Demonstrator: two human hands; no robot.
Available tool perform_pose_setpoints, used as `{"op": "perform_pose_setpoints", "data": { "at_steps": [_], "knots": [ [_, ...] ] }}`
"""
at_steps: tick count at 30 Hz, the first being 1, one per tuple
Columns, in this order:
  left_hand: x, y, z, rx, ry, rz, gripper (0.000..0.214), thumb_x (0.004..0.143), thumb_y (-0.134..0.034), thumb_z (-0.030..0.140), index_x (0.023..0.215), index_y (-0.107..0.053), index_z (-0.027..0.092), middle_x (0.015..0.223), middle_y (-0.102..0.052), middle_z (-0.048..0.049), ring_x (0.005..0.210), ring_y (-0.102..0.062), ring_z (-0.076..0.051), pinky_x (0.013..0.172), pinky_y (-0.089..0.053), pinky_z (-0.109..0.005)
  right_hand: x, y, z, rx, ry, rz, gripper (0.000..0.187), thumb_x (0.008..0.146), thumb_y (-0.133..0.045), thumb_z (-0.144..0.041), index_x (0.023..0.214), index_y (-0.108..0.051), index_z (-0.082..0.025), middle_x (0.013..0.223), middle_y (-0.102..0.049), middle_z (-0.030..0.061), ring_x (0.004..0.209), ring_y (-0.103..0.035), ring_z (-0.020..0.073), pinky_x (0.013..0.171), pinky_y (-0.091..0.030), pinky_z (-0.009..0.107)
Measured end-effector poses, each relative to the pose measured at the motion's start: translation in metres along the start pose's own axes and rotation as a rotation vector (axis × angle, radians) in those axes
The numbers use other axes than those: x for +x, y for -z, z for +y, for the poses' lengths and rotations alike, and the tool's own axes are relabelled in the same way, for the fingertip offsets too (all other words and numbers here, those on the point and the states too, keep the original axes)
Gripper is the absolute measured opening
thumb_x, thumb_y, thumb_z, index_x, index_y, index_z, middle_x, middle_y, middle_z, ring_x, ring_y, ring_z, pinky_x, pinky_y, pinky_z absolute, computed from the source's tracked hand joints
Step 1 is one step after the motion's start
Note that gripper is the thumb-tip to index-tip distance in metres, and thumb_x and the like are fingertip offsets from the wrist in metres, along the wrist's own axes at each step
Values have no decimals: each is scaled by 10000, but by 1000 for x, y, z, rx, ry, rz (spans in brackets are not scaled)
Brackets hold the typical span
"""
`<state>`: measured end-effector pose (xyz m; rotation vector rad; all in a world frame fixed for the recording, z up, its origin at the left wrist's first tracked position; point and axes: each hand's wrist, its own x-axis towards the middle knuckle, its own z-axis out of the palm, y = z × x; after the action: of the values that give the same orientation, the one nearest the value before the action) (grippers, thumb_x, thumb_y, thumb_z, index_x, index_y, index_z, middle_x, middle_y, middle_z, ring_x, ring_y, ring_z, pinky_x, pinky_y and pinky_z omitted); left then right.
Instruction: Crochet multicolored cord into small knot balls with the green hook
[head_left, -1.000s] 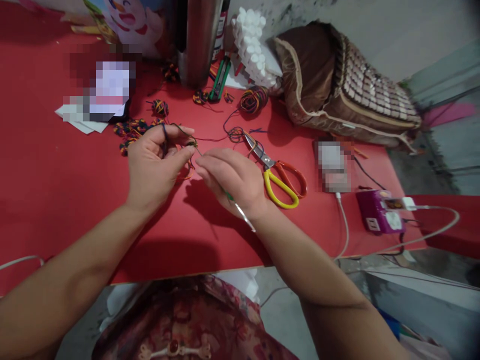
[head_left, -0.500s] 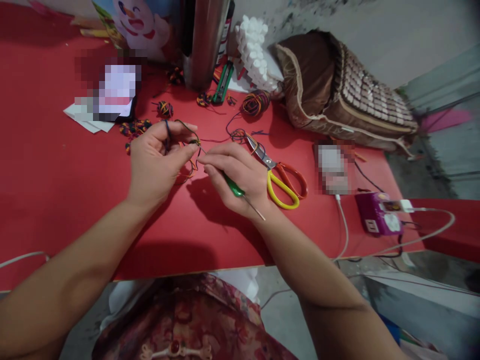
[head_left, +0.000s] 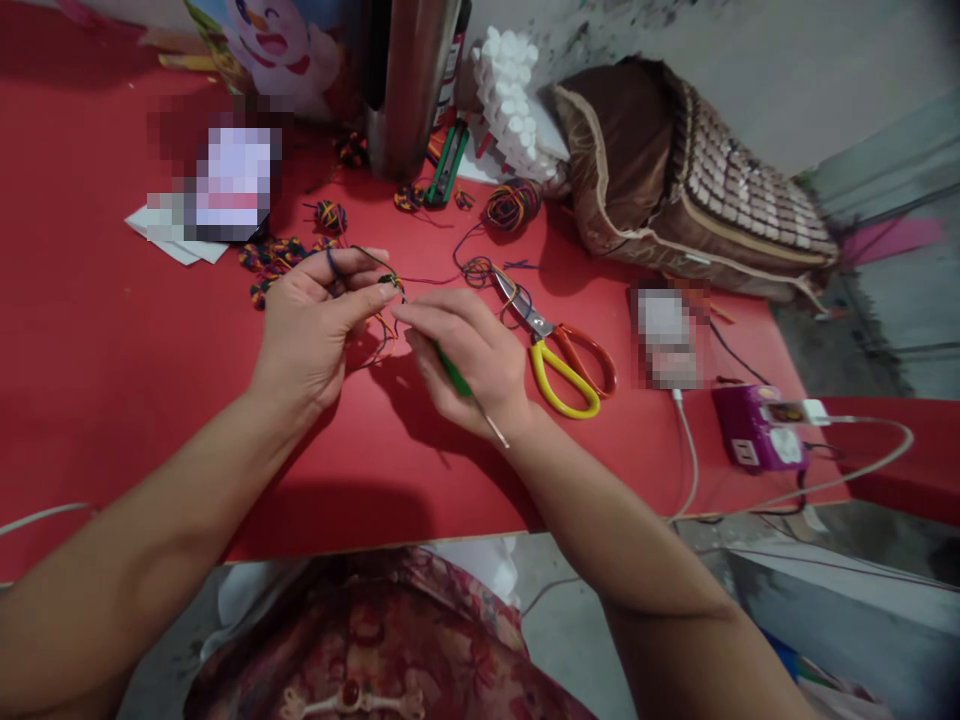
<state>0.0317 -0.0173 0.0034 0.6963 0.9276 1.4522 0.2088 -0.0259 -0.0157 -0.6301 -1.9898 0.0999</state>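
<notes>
My left hand [head_left: 313, 322] pinches a small multicoloured yarn piece [head_left: 388, 280] between thumb and fingers, with dark thread looped over the forefinger. My right hand [head_left: 469, 350] is closed round a crochet hook with a green grip [head_left: 454, 374]; its metal end sticks out past my wrist. The hook's tip meets the yarn piece just right of my left fingertips. Both hands hover over the red table [head_left: 112, 330].
Scissors with yellow and red handles [head_left: 559, 365] lie right of my right hand. Small yarn balls [head_left: 271, 258] and a yarn coil [head_left: 510, 205] lie beyond. A metal flask [head_left: 405, 80], a brown cushion [head_left: 690, 180], and a purple power strip [head_left: 757, 440] with cables are also there.
My right hand has shifted slightly left and up toward the left hand, turning the hook; the green grip shows more. My left hand keeps its pinch on the yarn.
</notes>
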Motion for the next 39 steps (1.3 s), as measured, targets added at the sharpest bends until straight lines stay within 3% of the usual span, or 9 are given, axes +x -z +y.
{"op": "perform_pose_setpoints", "data": {
  "at_steps": [7, 12, 20, 28, 39],
  "knots": [
    [-1, 0, 0, -29, 10, -13, 329, 651, -1052, 115, 912, -878, 214, 816, -744, 9, 620, -602, -79, 473, -503, -206, 7, 12, -4, 316, -417, -6, 186, 1114, -680, -375, 1190, -846, -342, 1041, -871, 33, 792, -802, 188, 863, -714, 381],
    [1, 4, -1, 8, 34, -49, 306, 729, -999, 62, 965, -854, 192, 822, -740, 21, 557, -552, -54, 449, -428, -205, 9, 14, -6, 567, -562, 54, 146, 1082, -750, -323, 1153, -877, -324, 1030, -861, -4, 762, -797, 127, 795, -712, 287],
    [-1, 4, -1, 47, 46, -41, 283, 787, -964, 59, 978, -831, 221, 833, -743, 34, 568, -638, -92, 476, -549, -237, 10, 16, -5, 555, -609, 11, 165, 1073, -762, -424, 1130, -880, -322, 986, -853, 3, 767, -787, 157, 852, -717, 351],
    [-3, 1, 1, 9, 77, -12, 292, 795, -908, -4, 956, -858, 234, 840, -735, 26, 568, -587, -67, 443, -530, -175, 9, 16, -7, 533, -615, 11, 170, 1071, -759, -448, 1122, -888, -350, 1017, -849, 16, 782, -779, 176, 855, -707, 357],
    [-8, -1, 1, 116, -69, 4, 293, 772, -931, 25, 947, -876, 254, 866, -742, 3, 698, -663, -139, 542, -590, -257, 7, 15, -4, 389, -531, -10, 193, 1098, -693, -429, 1147, -860, -348, 1019, -869, 37, 750, -788, 200, 774, -716, 387]
  ]
}}
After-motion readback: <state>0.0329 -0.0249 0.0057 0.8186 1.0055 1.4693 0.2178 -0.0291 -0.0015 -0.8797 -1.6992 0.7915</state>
